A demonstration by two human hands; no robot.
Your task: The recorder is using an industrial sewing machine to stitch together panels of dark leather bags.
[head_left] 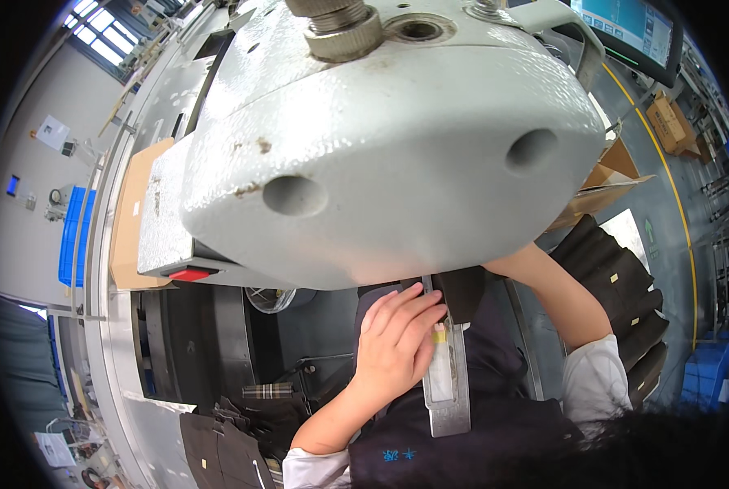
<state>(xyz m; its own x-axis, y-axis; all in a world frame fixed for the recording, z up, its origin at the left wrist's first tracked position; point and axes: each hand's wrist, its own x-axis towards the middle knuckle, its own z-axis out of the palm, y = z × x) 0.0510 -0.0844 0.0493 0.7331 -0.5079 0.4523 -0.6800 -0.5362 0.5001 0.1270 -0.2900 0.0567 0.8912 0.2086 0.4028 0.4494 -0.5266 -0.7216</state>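
Observation:
A large grey machine head [389, 163] fills the upper middle. Below it my left hand [397, 330] lies over a narrow metal plate [448, 407], fingers slightly bent and resting across its upper end beside a piece of dark fabric [466, 293]. My right hand [507, 259] reaches under the head from the right, its fingers hidden behind the machine, so what it touches cannot be seen.
Stacks of dark fabric pieces lie at right [625, 301] and lower left [222, 448]. A cardboard box [593, 187] stands behind the right stack. A screen [625, 28] sits top right, a red button [192, 273] on the machine's left, a blue crate [75, 236] farther left.

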